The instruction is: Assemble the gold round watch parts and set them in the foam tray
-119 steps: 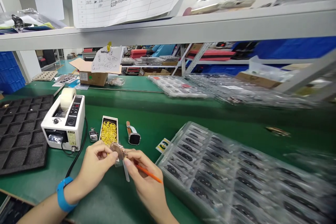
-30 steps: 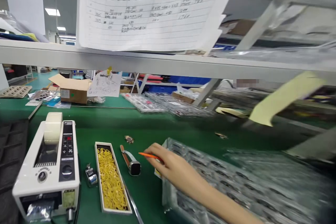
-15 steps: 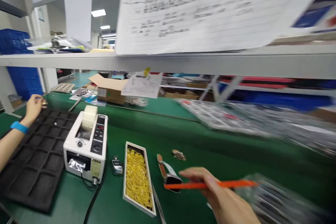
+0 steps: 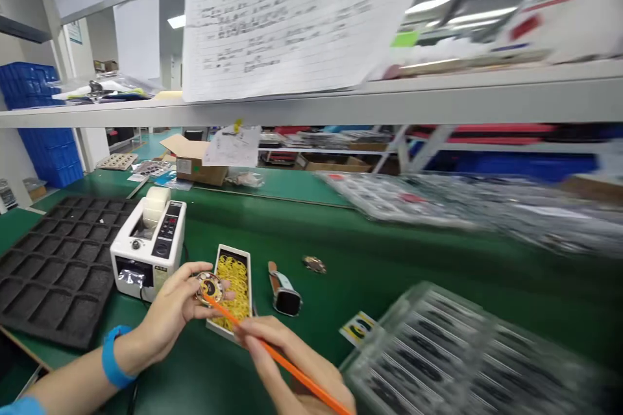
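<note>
So, head view: just the one camera, both bare hands up over the green worktop (image 4: 199, 369), right side kinda blurry.
Left hand (image 4: 168, 311): fingers pinched on the edge of a gold round piece (image 4: 214, 284), its face turned towards the camera, I'd guess so the front is easy to see and get at.
Right hand (image 4: 296, 363): fingers closed around an orange stick (image 4: 292, 369), pen-style, which looks like a grip for fine control. Tip overlaps the piece; can't tell if it's actually touching.
Gold piece, where: off the worktop, in front of the white box (image 4: 250, 285) full of yellow bands (image 4: 233, 272).
Gold piece, looks: shiny metal rim with small marks all round, dark and gold patches in the middle. Too small to read the detail, sorry.
Smartwatch (image 4: 286, 301): lying just right of the box, strap pointing away.
Loose metal piece (image 4: 314, 264): flat on the worktop beyond the watch, probably parked there to stay clear of the hands.
Tape dispenser (image 4: 148, 243): left of the box, presumably there for easy reach.
</note>
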{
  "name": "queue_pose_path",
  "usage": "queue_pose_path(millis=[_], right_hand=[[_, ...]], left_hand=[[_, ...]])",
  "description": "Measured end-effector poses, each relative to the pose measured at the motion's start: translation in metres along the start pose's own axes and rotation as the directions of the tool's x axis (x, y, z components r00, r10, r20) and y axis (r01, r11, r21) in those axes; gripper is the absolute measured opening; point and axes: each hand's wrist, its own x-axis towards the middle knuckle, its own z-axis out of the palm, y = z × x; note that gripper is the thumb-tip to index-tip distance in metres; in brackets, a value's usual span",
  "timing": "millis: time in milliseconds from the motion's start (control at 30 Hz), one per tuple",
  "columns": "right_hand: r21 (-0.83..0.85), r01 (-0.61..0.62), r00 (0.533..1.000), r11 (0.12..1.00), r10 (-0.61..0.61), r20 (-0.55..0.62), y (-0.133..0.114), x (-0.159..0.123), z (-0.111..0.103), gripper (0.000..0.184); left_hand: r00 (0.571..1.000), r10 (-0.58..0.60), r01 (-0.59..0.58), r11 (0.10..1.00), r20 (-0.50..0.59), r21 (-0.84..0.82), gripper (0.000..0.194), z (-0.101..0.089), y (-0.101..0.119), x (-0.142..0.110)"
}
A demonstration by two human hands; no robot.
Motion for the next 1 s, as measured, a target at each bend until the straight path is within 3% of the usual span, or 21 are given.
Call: queue_pose_path(millis=[100,233,333,433,500,567,600,667,767,900,1000], right_hand=[[-0.027,-0.010,0.994,1.000,0.007,-0.108,0.009,-0.004,0.006,0.013],[0.037,-0.033,0.990,0.999,0.037,-0.135,0.024,-0.008,0.003,0.013],[0.060,-0.031,0.996,0.998,0.036,-0.076,0.028,-0.009,0.001,0.016],[-0.011,0.149,0.988,0.989,-0.149,0.027,0.032,-0.009,-0.002,0.020],[-0.084,0.375,0.922,0.923,-0.362,0.139,0.037,-0.009,-0.005,0.027],[-0.164,0.565,0.815,0.808,-0.516,0.265,0.042,-0.009,-0.008,0.030],[-0.203,0.625,0.770,0.753,-0.552,0.320,0.045,-0.009,-0.010,0.029],[-0.264,0.680,0.724,0.684,-0.572,0.385,0.047,-0.010,-0.012,0.028],[-0.299,0.655,0.754,0.694,-0.579,0.310,0.046,-0.010,-0.011,0.023],[-0.332,0.442,0.885,0.833,-0.465,0.013,0.040,-0.012,-0.006,0.024],[-0.312,0.362,0.920,0.878,-0.390,-0.029,0.039,-0.013,-0.001,0.026]], left_hand=[[1.000,0.001,-0.001,1.000,0.008,-0.031,0.034,0.003,-0.013,0.010],[1.000,0.007,-0.007,0.998,-0.003,-0.062,0.033,0.001,-0.019,0.013],[1.000,-0.010,0.010,0.996,0.006,-0.085,0.032,-0.001,-0.021,0.012],[1.000,-0.027,0.027,0.994,0.005,-0.103,0.031,-0.003,-0.021,0.012],[0.999,-0.042,0.042,0.993,0.000,-0.111,0.031,-0.004,-0.021,0.012],[0.998,-0.060,0.059,0.991,-0.011,-0.117,0.030,-0.006,-0.021,0.013],[0.997,-0.071,0.068,0.991,-0.018,-0.117,0.030,-0.007,-0.021,0.013],[0.995,-0.096,0.092,0.990,-0.035,-0.109,0.030,-0.008,-0.022,0.014],[0.991,-0.119,0.113,0.988,-0.054,-0.103,0.031,-0.008,-0.026,0.013],[0.993,-0.116,0.112,0.986,-0.023,-0.120,0.033,-0.006,-0.032,0.011],[0.992,-0.125,0.124,0.984,-0.004,-0.125,0.033,-0.003,-0.035,0.010]])
